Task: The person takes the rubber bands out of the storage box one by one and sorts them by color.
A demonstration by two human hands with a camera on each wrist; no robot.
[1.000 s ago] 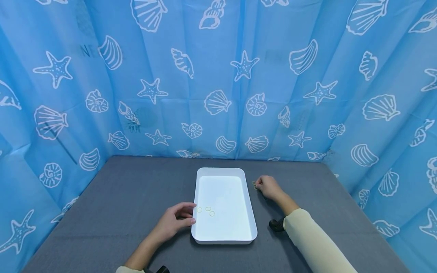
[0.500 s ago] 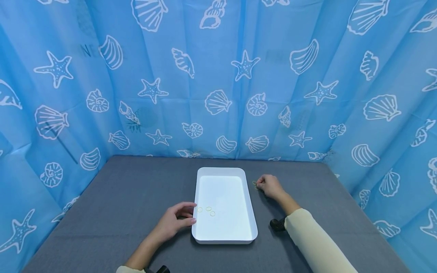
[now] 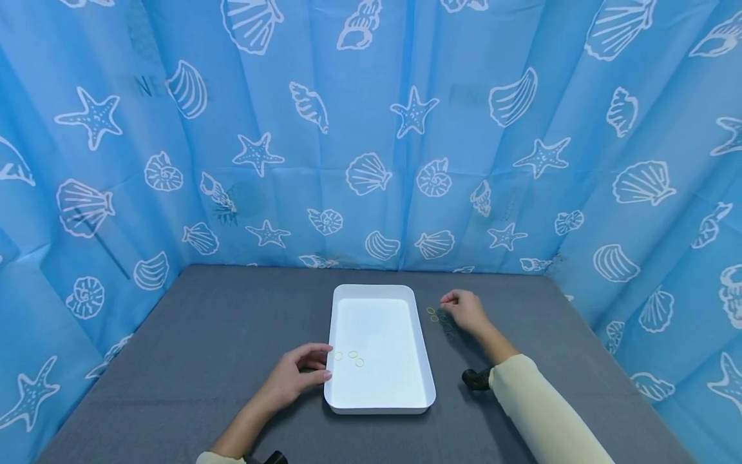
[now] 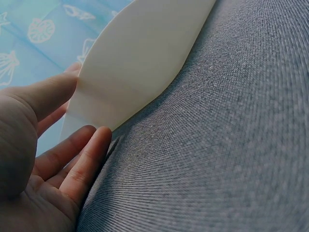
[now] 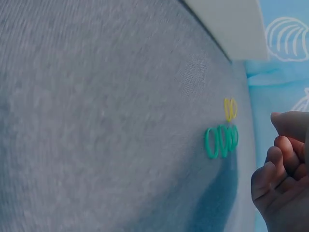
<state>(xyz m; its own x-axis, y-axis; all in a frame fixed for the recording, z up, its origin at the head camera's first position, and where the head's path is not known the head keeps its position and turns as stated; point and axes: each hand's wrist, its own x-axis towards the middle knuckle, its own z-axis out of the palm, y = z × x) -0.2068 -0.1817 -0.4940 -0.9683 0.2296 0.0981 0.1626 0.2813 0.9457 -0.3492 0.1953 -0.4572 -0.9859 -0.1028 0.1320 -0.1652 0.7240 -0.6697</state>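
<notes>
Small rubber bands are seen in two groups. Three yellow bands (image 3: 348, 357) lie inside the white tray (image 3: 378, 406), in its lower-left part, just right of centre-left in the head view. A second cluster of loose bands (image 3: 438, 318) lies on the grey tabletop (image 3: 191, 348) just beside the tray's right rim, right of the frame's centre. In the right wrist view this cluster is resolved into two yellow bands (image 5: 230, 109) and three green bands (image 5: 221, 141), the yellow pair lying just above the green ones, towards the right of the frame; whether more green bands are hidden cannot be told.

The right hand (image 3: 466, 310) is held just right of the loose bands and slightly above them in the head view, near but not touching them. Its fingers (image 5: 282, 159) are curled inward at the lower right of the wrist view; whether a band is pinched between them cannot be told.

The left hand (image 3: 297, 377) is rested on the tabletop at the tray's lower-left rim, left of the three yellow bands. Its fingers (image 4: 79, 164) are relaxed and slightly spread against the tray's outer wall (image 4: 140, 63), with nothing clasped.

One tray, one tabletop and one blue curtain (image 3: 371, 129) printed with white shells and starfish are counted; the curtain fills the upper half of the head view and closes in the table on three sides.
</notes>
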